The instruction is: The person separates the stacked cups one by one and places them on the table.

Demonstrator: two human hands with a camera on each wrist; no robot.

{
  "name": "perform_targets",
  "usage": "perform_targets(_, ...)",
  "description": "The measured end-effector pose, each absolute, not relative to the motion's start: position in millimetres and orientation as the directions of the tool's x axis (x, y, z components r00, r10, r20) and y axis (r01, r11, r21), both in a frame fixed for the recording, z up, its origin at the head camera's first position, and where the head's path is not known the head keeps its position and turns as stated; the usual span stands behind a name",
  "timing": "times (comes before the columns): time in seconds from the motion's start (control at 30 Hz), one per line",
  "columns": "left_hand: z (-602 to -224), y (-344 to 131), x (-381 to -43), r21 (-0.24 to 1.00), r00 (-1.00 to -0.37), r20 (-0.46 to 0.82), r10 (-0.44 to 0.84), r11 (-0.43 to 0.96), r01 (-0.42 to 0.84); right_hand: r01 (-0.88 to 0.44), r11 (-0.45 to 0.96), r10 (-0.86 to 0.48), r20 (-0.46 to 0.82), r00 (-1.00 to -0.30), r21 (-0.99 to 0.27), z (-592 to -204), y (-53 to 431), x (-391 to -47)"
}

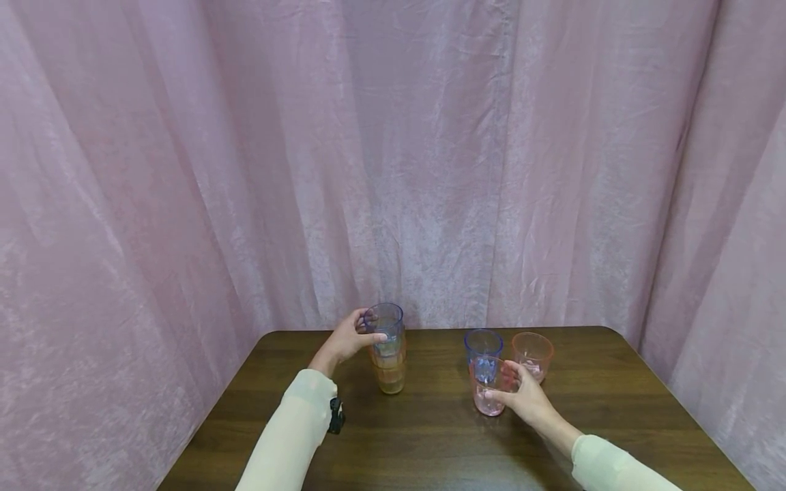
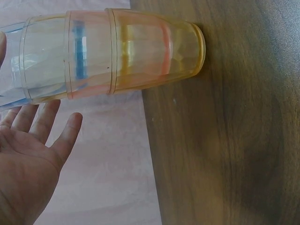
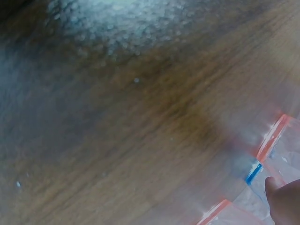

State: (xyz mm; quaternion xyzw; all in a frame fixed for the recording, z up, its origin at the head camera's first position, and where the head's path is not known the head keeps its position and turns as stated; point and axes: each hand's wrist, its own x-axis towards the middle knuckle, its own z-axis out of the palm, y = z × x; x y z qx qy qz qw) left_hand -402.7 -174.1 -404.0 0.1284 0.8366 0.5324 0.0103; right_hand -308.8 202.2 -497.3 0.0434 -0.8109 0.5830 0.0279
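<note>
A stack of nested clear plastic cups (image 1: 391, 374) stands upright on the left of the table, yellow at the bottom, with a reddish one above it. At the top is a blue-rimmed cup (image 1: 393, 320); my left hand (image 1: 348, 339) holds it, thumb in front and fingers behind. In the left wrist view the fingers pass behind the stack's upper part. My right hand (image 1: 522, 395) grips a pink cup (image 1: 486, 402) between thumb and fingers. Just behind that stand a blue cup (image 1: 483, 339) and another pink cup (image 1: 533, 346). The right wrist view catches only the thumb (image 3: 286, 201) and cup bases.
Everything is on a dark wooden table (image 1: 424, 450) with rounded back corners. Pink velvet curtains (image 1: 430, 170) hang behind it and along both sides. A black strap buckle (image 1: 336, 414) sits at the left wrist.
</note>
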Motion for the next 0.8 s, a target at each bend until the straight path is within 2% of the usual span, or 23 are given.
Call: perform_targets(0.8, -406, -174, -402, 0.912, -0.974, 0.100, 0.203, 0.372, 0.171, -0.136, 0.347, -0.055, 0.124, -0.991, -0.928, -487, 205, -311)
